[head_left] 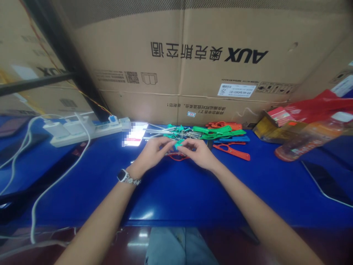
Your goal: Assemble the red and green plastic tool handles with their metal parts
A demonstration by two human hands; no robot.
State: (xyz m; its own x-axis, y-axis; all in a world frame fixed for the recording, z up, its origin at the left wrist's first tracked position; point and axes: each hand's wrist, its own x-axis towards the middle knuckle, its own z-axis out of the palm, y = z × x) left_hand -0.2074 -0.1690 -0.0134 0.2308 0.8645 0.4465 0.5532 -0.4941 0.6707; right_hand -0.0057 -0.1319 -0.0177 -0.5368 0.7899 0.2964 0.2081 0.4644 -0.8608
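My left hand (pixel 153 152) and my right hand (pixel 199 152) meet over the blue table (pixel 179 191), fingers pinched together on a small green plastic piece (pixel 178 144). A watch sits on my left wrist. Just under the hands lies an orange plastic piece (pixel 178 158). Beyond them is a pile of green, orange and blue plastic handles (pixel 220 133) mixed with thin metal rods (pixel 157 131).
A lit phone (pixel 135 134) lies left of the pile. A white power strip (pixel 82 130) with plugs and cables runs at the left. Big cardboard boxes (pixel 193 62) stand behind. Red and orange packets (pixel 306 125) and a dark tablet (pixel 327 182) lie at the right.
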